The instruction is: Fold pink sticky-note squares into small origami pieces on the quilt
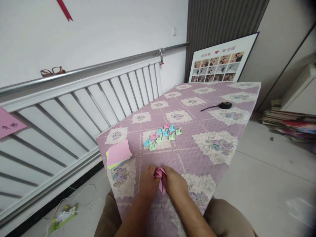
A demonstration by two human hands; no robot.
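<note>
Between my hands is a piece of folded pink paper (161,185), its lower end tapering to a point toward me. My left hand (148,181) grips its left side, fingers curled at the top edge. On the other side my right hand (175,183) is closed on the paper too, and both hide part of its folds. Just beyond them, several small folded paper pieces (165,133) in blue, green and pink sit in rows on the tablecloth. A stack of coloured square paper (119,153), pink on top, lies to the left.
A flowered purple cloth covers the table (168,158). Farther right lies a black tape measure (224,105) with a dark strap. A white radiator (118,92) runs along the left edge, with eyeglasses (53,71) on the pipe above. A photo board (222,61) leans behind the table.
</note>
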